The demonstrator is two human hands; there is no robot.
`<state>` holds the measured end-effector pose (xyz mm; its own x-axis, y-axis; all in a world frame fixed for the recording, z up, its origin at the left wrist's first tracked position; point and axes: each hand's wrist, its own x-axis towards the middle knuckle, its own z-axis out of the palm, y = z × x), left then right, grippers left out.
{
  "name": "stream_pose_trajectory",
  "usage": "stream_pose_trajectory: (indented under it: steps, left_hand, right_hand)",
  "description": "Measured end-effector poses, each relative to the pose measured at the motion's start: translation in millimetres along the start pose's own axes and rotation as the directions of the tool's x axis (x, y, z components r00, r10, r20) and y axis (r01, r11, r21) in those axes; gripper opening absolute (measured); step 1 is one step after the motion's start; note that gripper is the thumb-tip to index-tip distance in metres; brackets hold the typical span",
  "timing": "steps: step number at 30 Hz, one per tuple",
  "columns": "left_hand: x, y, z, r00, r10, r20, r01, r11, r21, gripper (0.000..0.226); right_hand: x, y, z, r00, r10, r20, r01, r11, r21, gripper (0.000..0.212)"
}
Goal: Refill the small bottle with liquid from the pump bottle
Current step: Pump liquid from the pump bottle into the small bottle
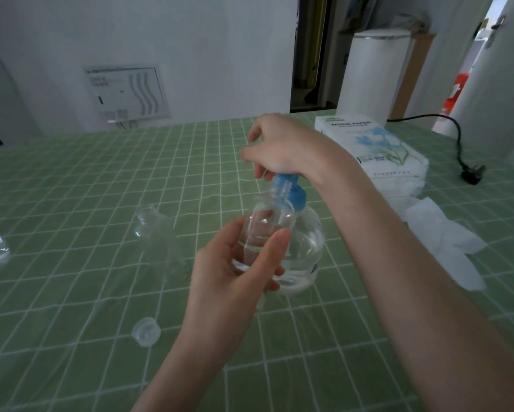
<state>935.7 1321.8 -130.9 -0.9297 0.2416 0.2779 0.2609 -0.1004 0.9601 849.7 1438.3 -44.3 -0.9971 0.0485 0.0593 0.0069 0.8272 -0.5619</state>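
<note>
The small clear plastic bottle [264, 233] is being held near upright above the green checked tablecloth [56, 188], its mouth pointing up under the blue nozzle of the round clear pump bottle [307, 242]. The left hand [235, 272] is wrapping thumb and fingers round it. The right hand [276, 147] is resting palm-down on the pump, fingers loosely bent, grasping nothing.

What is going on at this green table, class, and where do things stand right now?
A person is refilling a small bottle from a pump bottle. The left hand holds the small bottle up with its mouth at the blue pump head, while the right hand rests on top of the pump. Some clear liquid seems to be inside the small bottle already. A loose cap and another clear bottle sit on the tablecloth.
</note>
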Motion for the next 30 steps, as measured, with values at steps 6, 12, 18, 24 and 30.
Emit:
stream_pose_trajectory:
  steps: [6, 12, 18, 24, 30]
  left_hand:
    - [0, 0, 0, 1.0, -0.005, -0.001, 0.005, 1.0, -0.004, 0.019]
    - [-3, -1, 0, 1.0, -0.013, -0.011, 0.013, 1.0, 0.007, 0.027]
    - [-1, 0, 1, 1.0, -0.002, -0.006, 0.002, 1.0, 0.0, 0.025]
    - [0, 0, 2, 1.0, 0.001, -0.001, -0.001, 1.0, -0.025, 0.022]
    - [-3, -1, 1, 1.0, -0.003, -0.01, 0.003, 1.0, 0.001, 0.025]
  right_hand:
    - [1, 0, 2, 0.999, 0.023, 0.044, -0.022, 1.0, -0.018, 0.029]
    - [0, 6, 9, 0.995, 0.045, 0.088, -0.044, 0.999, -0.017, 0.032]
    - [-3, 1, 1, 1.0, 0.017, 0.018, -0.017, 0.999, -0.031, 0.032]
    - [-2, -2, -1, 0.999, 0.027, 0.047, -0.024, 0.998, -0.054, 0.029]
    - [-2, 4, 7, 0.995, 0.053, 0.084, -0.051, 0.998, -0.03, 0.028]
